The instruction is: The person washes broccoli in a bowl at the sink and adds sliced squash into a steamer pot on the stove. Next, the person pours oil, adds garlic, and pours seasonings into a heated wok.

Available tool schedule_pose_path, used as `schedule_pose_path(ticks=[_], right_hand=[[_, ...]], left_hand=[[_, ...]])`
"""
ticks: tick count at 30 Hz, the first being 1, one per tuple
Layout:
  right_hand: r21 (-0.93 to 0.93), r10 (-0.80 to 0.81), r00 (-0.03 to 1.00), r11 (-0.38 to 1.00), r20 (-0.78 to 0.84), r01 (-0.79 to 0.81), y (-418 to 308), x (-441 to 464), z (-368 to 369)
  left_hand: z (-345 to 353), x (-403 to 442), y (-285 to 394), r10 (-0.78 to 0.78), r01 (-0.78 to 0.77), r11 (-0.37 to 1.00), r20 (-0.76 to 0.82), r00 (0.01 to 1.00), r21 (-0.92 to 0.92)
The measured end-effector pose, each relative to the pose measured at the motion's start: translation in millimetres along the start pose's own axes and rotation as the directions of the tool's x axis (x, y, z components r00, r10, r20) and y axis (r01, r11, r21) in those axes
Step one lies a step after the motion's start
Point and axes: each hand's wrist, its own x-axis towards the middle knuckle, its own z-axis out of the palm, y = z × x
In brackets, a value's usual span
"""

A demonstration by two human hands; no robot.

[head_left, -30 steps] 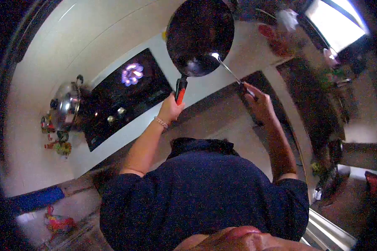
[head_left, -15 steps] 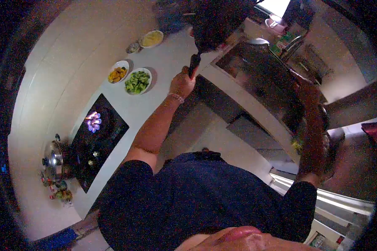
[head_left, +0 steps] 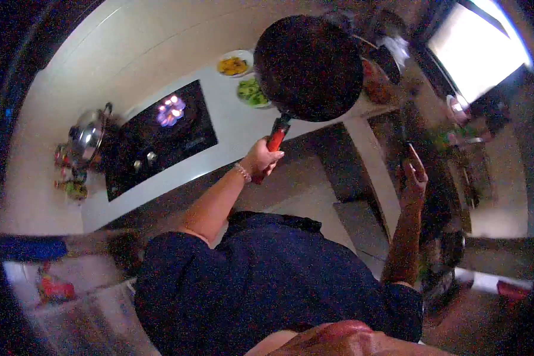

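Observation:
My left hand (head_left: 262,159) is wrapped round the red and black handle of a dark round frying pan (head_left: 308,68). The pan is held up in the air with its dark face towards me, and it covers part of the counter behind. Over the darker worktop on the right, my right hand (head_left: 417,179) is raised with its fingers stretched and apart, somewhat blurred, and nothing shows in it. Left of the pan, a burner flame (head_left: 171,111) glows on the black gas hob (head_left: 193,133).
A plate of chopped green vegetables (head_left: 252,92) and a plate of yellow-orange pieces (head_left: 234,64) stand on the white counter (head_left: 210,163). A lidded steel pot (head_left: 91,135) is at the hob's left. A bright window (head_left: 480,50) is at upper right.
My view has turned, so the hob sits higher and further right. The frying pan has come down and is more fully visible. My right hand has come up and forward from the right side.

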Motion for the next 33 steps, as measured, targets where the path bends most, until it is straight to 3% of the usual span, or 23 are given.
schedule_pose_path(ticks=[1, 4, 6, 8, 10, 13, 17, 22, 24, 29, 32, 33], right_hand=[[0.024, 0.027, 0.999, 0.999, 0.026, -0.027, 0.5, -0.8, 25.9], [0.073, 0.108, 0.983, 0.990, 0.150, -0.120, 8.7, -1.5, 110.6], [0.080, 0.155, 0.947, 0.980, 0.283, -0.184, 17.9, -5.5, 161.9], [0.095, 0.216, 0.926, 0.962, 0.309, -0.257, 15.1, -18.5, 222.3], [-0.011, 0.254, 0.915, 0.964, 0.312, -0.264, 32.4, -24.2, 272.1], [-0.070, 0.306, 0.836, 0.949, 0.455, -0.309, 40.3, -38.1, 336.7], [-0.152, 0.377, 0.794, 0.925, 0.477, -0.348, 38.2, -56.3, 412.7], [-0.177, 0.361, 0.798, 0.932, 0.482, -0.315, 32.6, -55.9, 434.5], [-0.169, 0.414, 0.778, 0.909, 0.472, -0.381, 30.3, -48.7, 446.1], [-0.199, 0.486, 0.711, 0.870, 0.509, -0.452, 13.6, -14.6, 453.2], [-0.364, 0.460, 0.712, 0.882, 0.530, -0.300, 39.6, -0.9, 482.1], [-0.447, 0.472, 0.672, 0.865, 0.571, -0.228, 52.6, 9.2, 487.9]], left_hand=[[-24.8, -12.3, -9.5, -0.008, 0.011, 0.996, 0.041, 0.999, -0.090], [-99.5, -60.4, -29.6, -0.051, 0.033, 0.975, -0.077, 0.996, -0.218], [-142.4, -87.0, -40.1, -0.075, 0.039, 0.965, -0.131, 0.989, -0.260], [-189.6, -105.8, -56.5, -0.099, 0.046, 0.957, -0.172, 0.980, -0.288], [-240.4, -124.1, -58.9, -0.076, 0.029, 0.966, -0.176, 0.981, -0.256], [-300.0, -135.8, -59.0, -0.116, 0.054, 0.960, -0.215, 0.970, -0.274], [-363.7, -135.6, -68.6, -0.125, 0.055, 0.908, -0.144, 0.982, -0.416], [-371.1, -136.9, -78.8, -0.158, 0.076, 0.902, -0.162, 0.974, -0.426], [-375.6, -136.3, -86.5, -0.170, 0.095, 0.881, -0.123, 0.978, -0.464], [-329.5, -135.8, -67.1, -0.201, 0.048, 0.889, -0.294, 0.934, -0.455], [-323.0, -131.5, -76.4, -0.270, 0.061, 0.852, -0.336, 0.902, -0.520], [-318.2, -134.3, -68.2, -0.249, 0.029, 0.843, -0.343, 0.906, -0.537]])
